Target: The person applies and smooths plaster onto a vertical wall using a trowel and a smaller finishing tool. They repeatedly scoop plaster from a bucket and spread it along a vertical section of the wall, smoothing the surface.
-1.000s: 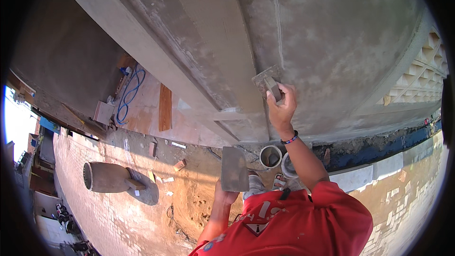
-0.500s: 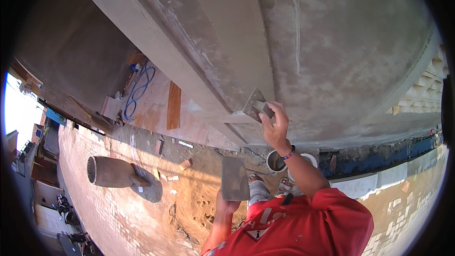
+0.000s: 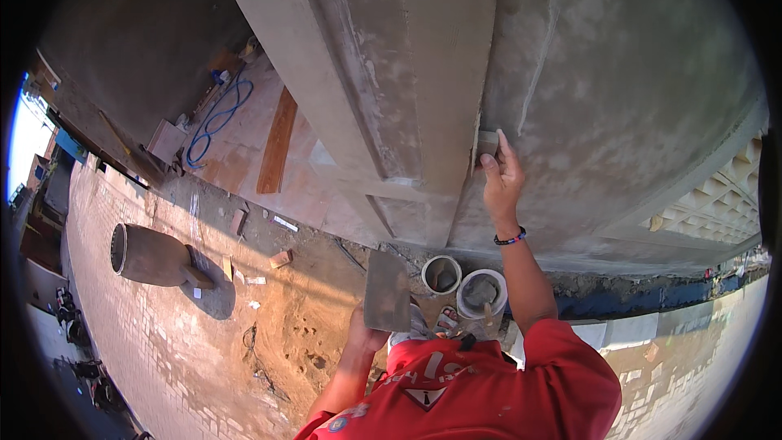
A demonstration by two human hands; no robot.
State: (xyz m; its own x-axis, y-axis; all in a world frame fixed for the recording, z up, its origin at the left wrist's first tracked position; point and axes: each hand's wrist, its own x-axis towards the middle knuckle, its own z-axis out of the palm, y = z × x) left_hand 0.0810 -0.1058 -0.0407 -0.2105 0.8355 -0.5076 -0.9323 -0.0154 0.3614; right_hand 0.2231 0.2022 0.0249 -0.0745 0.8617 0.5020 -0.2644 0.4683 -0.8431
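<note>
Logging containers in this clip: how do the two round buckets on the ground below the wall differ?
The left bucket looks smaller, with a darker rim; the right bucket looks wider, with a pale whitish rim. The left one shows a dark inside, while the right one holds grey mortar-like mix. Both stand upright, side by side at the foot of the plastered wall.

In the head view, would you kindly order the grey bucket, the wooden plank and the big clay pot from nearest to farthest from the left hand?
From the left hand:
1. Grey bucket, just to its right on the ground.
2. Big clay pot, lying on its side to the left.
3. Wooden plank, up-left, by the blue hose.
</note>
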